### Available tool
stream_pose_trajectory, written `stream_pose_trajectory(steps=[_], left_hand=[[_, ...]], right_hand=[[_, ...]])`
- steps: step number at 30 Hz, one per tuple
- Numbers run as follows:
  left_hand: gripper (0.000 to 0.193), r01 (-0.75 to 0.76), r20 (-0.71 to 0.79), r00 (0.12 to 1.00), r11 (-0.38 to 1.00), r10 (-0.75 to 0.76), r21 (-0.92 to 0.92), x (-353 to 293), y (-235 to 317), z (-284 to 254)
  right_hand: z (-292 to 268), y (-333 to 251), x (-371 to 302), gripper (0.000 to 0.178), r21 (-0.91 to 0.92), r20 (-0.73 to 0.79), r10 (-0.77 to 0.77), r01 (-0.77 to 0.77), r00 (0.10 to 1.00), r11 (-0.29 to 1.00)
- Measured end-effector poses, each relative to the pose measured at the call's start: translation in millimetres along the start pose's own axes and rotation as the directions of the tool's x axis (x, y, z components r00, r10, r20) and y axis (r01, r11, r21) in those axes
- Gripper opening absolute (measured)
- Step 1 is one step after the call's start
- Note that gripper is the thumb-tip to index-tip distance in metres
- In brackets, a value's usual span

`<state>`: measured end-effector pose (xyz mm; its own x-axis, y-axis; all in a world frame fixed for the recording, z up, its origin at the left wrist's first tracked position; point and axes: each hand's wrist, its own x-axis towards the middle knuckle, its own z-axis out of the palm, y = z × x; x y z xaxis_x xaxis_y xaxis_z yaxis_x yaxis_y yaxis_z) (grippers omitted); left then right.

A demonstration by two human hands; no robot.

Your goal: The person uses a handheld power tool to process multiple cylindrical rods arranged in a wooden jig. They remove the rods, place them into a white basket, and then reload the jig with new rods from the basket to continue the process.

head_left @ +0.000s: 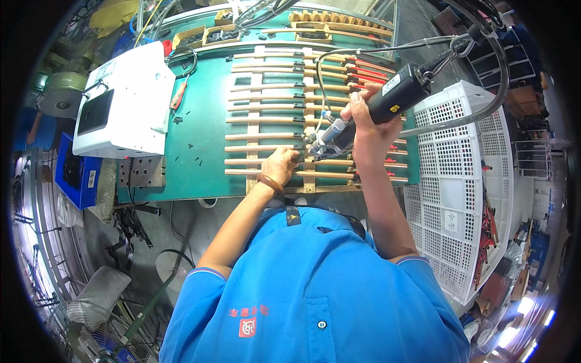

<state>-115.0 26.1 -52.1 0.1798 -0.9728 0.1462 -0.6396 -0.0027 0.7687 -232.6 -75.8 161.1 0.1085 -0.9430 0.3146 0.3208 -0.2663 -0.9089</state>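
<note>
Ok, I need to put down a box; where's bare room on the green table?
Along the front edge of the green table, between the metal plate and the wooden rods; another between the red-handled tool and the rods. Crowded: the rods, under the left hand and the right hand with its power tool.

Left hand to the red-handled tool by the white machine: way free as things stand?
Likely yes: only low-lying wooden sticks and small black bits appear between the left hand and the red-handled tool; the white machine sits to the tool's left, apparently off that path.
</note>
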Motion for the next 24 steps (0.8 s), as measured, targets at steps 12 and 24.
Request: stream_pose_trajectory(steps=[12,24], left_hand=[[0.019,-0.059,0.091,0.994,0.998,0.056,0.025,3,9,-12],[0.022,-0.113,0.138,0.984,0.994,0.112,-0.003,3,3,-17]], right_hand=[[7,23,-17,0.032,-0.006,-0.061,0.019,-0.019,0.998,1.000],[10,30,-24,0.030,-0.004,-0.072,-0.010,0.010,0.997,1.000]])
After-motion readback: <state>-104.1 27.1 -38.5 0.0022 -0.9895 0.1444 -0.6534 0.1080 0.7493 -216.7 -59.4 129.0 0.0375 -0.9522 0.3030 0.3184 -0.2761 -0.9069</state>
